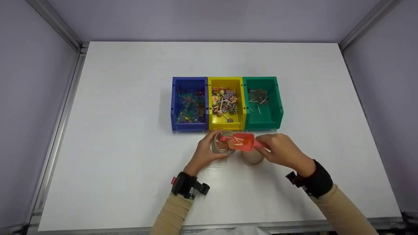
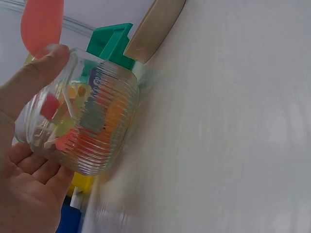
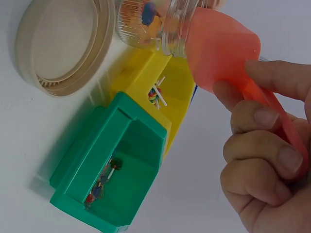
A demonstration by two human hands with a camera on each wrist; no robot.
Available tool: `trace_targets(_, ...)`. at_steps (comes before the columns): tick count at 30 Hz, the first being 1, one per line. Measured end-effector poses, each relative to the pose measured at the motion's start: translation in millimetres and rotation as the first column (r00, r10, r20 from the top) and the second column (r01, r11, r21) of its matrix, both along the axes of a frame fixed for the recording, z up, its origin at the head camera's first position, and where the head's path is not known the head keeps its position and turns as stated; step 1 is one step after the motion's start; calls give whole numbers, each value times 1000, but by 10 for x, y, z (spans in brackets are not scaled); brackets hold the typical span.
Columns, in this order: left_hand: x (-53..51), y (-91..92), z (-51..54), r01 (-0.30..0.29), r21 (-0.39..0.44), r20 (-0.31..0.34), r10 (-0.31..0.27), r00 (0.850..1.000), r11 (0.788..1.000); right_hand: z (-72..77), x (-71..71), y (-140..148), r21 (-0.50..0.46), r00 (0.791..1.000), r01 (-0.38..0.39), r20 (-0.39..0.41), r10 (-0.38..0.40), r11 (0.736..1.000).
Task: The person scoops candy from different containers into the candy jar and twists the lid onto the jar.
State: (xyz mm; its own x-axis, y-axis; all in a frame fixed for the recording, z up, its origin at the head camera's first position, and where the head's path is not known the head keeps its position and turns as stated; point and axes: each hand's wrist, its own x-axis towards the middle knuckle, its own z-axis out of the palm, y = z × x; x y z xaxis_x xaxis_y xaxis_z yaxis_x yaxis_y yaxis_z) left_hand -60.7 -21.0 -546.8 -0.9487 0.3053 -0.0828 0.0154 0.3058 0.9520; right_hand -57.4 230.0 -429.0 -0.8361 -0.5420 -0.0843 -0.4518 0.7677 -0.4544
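Red scoop (image 1: 245,142) points left, long axis crosswise (perhaps tipped).

Lab-like setting, pale grey panel walls (image 1: 209,19), metal framing (image 1: 59,130), white worktable (image 1: 114,130)

A white tabletop (image 1: 124,147) carries a yellow storage bin (image 1: 227,126) with a blue storage bin (image 1: 190,127) against its 9 o'clock side, a green storage bin (image 1: 263,125) against its 3 o'clock side, and a round beige lid (image 1: 252,158) near it at 5 o'clock.
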Motion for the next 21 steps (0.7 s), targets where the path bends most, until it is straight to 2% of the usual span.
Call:
trace_targets(11,-8,2,5,5,-2,-4,-5,1000,1000,39,16,-20,60,998,-1,-69,5,998)
trace_targets(21,13,4,13,-7,18,3,7,1000,1000,61,63,-15,67,998,5,-58,-1,998)
